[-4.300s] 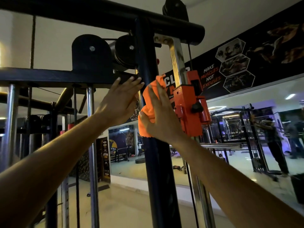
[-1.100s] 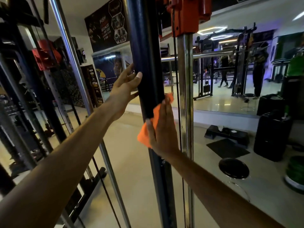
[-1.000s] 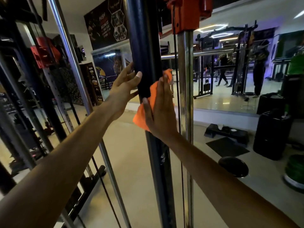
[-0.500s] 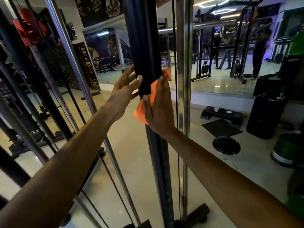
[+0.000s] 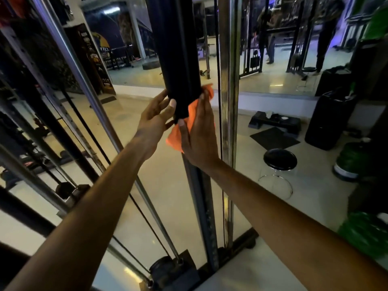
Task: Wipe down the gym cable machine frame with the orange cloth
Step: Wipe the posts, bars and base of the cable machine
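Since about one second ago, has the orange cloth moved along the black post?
Yes. The orange cloth has gone down the black post: the orange bracket above it has left the view, and the post's floor base now shows below.

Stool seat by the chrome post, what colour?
Black seat on chrome legs; head view, the only one.

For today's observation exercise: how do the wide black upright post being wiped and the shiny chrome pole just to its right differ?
The wide black upright post is matte and dark; the shiny chrome pole is reflective silver metal. The black post is clearly thicker than the chrome pole. The orange cloth is pressed against the black post by the right hand, while nothing touches the chrome pole. Both run vertically, side by side.
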